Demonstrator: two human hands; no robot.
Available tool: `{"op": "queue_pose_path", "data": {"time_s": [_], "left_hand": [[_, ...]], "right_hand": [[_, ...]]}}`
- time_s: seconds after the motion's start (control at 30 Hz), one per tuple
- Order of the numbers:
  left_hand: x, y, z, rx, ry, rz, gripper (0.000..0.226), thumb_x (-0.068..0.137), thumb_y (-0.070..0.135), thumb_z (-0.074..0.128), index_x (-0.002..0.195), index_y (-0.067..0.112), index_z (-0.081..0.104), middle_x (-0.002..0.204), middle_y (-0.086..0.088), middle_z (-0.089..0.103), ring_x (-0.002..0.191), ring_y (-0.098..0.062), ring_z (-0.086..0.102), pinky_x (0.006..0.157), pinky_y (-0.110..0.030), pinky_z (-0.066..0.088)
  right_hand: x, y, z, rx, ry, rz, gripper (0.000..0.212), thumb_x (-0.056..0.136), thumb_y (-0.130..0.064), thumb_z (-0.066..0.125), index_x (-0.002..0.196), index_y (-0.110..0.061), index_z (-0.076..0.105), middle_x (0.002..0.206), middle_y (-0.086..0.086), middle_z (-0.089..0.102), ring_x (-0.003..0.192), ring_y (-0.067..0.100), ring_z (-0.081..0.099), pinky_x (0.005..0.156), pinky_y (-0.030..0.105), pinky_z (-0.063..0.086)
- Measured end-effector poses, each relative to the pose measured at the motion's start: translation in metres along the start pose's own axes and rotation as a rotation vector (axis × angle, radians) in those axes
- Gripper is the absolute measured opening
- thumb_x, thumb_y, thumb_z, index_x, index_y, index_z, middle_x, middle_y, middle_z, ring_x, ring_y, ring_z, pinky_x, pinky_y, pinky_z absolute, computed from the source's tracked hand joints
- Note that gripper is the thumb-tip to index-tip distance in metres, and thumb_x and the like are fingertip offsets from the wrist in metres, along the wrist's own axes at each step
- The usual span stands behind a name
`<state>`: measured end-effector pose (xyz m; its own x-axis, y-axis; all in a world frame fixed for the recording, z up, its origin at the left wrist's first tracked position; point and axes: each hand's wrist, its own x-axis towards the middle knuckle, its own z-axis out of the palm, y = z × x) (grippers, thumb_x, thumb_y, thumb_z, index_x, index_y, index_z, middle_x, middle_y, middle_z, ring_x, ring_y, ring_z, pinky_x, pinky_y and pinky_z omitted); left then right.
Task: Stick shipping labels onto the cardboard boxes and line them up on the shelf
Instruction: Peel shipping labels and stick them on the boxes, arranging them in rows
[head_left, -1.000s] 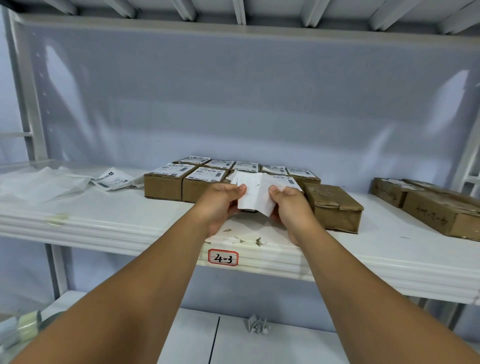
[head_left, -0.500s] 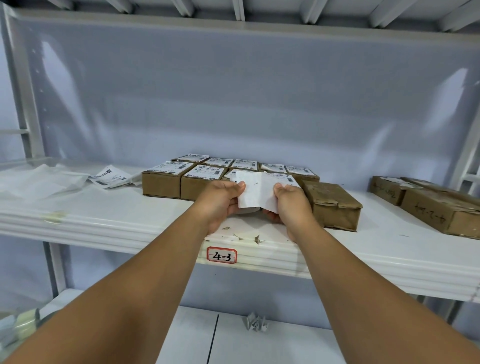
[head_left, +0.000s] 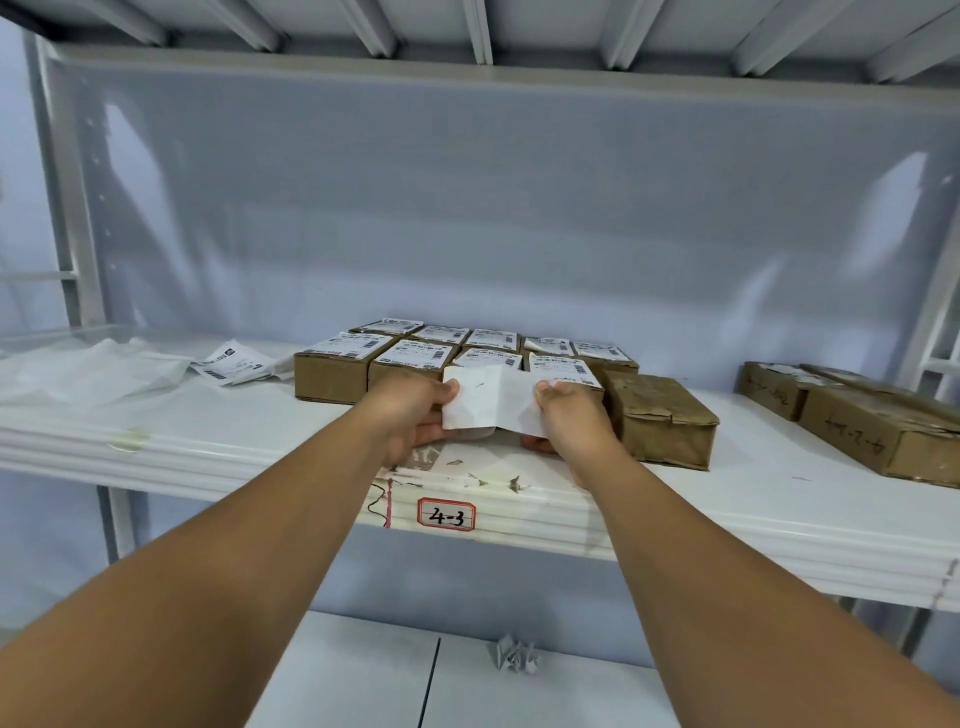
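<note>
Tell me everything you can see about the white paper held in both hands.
The white paper is a small, thin sheet with a vertical crease near its middle, so it bends slightly. The side facing the camera looks blank. The left hand pinches its left edge and the right hand its right edge. It hangs above the shelf, before the labelled boxes.

shelf edge tag (head_left: 447, 514): "4-3" | box labels (head_left: 423, 355): print too small to read
</note>
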<state>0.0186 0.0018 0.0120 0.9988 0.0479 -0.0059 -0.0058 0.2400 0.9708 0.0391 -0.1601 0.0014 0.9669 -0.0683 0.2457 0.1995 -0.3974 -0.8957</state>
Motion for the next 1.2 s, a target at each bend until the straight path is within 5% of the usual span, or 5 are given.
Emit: {"op": "queue_pose_path", "data": {"time_s": [0.17,0.53,0.83,1.03,1.2], "left_hand": [[0.000,0.002,-0.017,0.022,-0.039,-0.037,0.025,0.095,0.001,0.049,0.114,-0.014,0.050,0.109,-0.026,0.064,0.094,-0.038,0.066,0.064,-0.037,0.060],[0.009,0.005,-0.035,0.072,0.041,-0.002,0.018,0.094,0.003,0.052,0.109,-0.005,0.055,0.095,-0.015,0.066,0.080,-0.022,0.065,0.055,-0.028,0.059],[0.012,0.009,-0.054,0.107,0.097,-0.030,0.004,0.093,0.002,0.053,0.092,0.001,0.057,0.089,-0.010,0.064,0.077,-0.018,0.062,0.050,-0.023,0.056],[0.014,0.009,-0.058,0.067,0.157,-0.013,0.008,0.093,0.001,0.051,0.088,0.004,0.055,0.082,-0.007,0.062,0.051,-0.009,0.065,0.045,-0.020,0.053],[0.014,0.009,-0.061,-0.022,0.150,-0.008,0.006,0.094,-0.001,0.050,0.091,0.002,0.055,0.088,-0.010,0.062,0.077,-0.018,0.061,0.061,-0.031,0.057]], "right_hand": [[0.017,0.012,0.006,-0.004,-0.036,0.004,0.034,0.095,-0.037,0.042,0.073,-0.017,0.058,0.102,0.021,0.066,0.096,0.038,0.063,0.093,0.049,0.049],[0.006,0.004,0.002,0.058,-0.027,0.032,0.034,0.098,-0.032,0.042,0.070,-0.019,0.056,0.105,0.020,0.065,0.098,0.038,0.063,0.094,0.049,0.048],[-0.005,-0.007,0.001,0.128,-0.031,0.075,0.033,0.098,-0.028,0.046,0.067,-0.019,0.054,0.084,0.011,0.060,0.100,0.041,0.061,0.095,0.052,0.047],[-0.005,-0.008,-0.004,0.284,-0.041,0.153,0.024,0.099,-0.017,0.045,0.078,-0.011,0.054,0.079,0.003,0.052,0.071,0.032,0.061,0.084,0.047,0.052],[-0.006,-0.008,-0.004,0.316,-0.038,0.160,0.025,0.099,-0.021,0.046,0.074,-0.018,0.052,0.086,0.009,0.058,0.090,0.040,0.064,0.092,0.053,0.049]]}}
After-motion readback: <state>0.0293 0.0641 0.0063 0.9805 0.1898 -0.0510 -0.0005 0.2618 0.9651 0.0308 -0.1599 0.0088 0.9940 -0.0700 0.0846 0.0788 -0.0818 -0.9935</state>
